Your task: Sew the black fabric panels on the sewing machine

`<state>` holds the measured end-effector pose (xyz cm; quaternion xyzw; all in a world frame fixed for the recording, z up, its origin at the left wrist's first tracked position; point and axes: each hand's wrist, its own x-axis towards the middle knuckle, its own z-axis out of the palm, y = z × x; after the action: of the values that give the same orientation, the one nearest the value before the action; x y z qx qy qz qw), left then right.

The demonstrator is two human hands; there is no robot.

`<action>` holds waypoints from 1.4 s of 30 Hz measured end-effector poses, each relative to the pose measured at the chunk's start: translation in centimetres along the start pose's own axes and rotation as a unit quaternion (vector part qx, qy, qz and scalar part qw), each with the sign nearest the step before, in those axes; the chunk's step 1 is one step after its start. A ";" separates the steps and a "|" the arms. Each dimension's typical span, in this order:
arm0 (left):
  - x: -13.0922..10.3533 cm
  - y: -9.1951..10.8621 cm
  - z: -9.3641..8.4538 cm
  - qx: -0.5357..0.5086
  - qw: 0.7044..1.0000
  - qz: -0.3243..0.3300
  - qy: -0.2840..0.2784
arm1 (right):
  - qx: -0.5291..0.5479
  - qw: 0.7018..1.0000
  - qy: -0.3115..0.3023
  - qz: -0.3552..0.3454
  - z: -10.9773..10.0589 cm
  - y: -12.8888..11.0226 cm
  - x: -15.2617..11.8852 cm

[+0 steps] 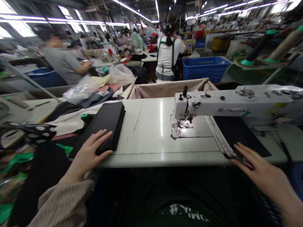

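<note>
- Left hand: fingers spread, thumb apart, laid on the near end of the black, flat, layered stack at the left of the table; not clamped.
- Right hand: at the near corner of the black, flat stack with whitish layered edges, right of the needle area; can't tell if it grips the stack. Small pinkish item by its fingers, unclear what.
- Hands well apart, white sewing machine between and beyond.
- Good handling, my judgement: light flat pressure left, layers square; right fingers lift only at the corner so edges don't fan; both hands clear of the needle.
</note>
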<state>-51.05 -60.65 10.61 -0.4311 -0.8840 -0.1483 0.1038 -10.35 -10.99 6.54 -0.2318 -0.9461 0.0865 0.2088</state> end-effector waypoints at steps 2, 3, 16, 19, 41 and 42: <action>0.9 2.5 1.1 -0.040 0.999 0.021 0.019 | -0.031 0.999 -0.039 -0.005 0.1 1.1 -0.2; 1.4 3.9 1.9 -0.059 0.997 0.039 0.016 | -0.031 0.998 -0.053 -0.005 0.1 1.5 -0.3; 9.0 24.4 14.2 -0.590 0.767 -0.043 -0.249 | 0.095 0.993 -0.059 -0.032 -5.0 1.1 0.7; 10.8 28.0 15.3 -0.726 0.606 -0.129 -0.299 | 0.121 0.985 -0.049 -0.112 -6.7 -3.8 0.0; 3.3 17.6 12.8 -0.096 0.994 -0.015 -0.049 | 0.088 0.969 -0.181 -0.142 13.5 -13.5 13.9; 3.9 17.8 13.0 -0.099 0.992 0.030 -0.077 | 0.065 0.969 -0.186 -0.147 13.7 -13.4 14.3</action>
<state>-40.02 -42.87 2.73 -0.4757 -0.8570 -0.1982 -0.0037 -33.26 -16.83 2.79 -0.0564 -0.9843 0.1580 0.0542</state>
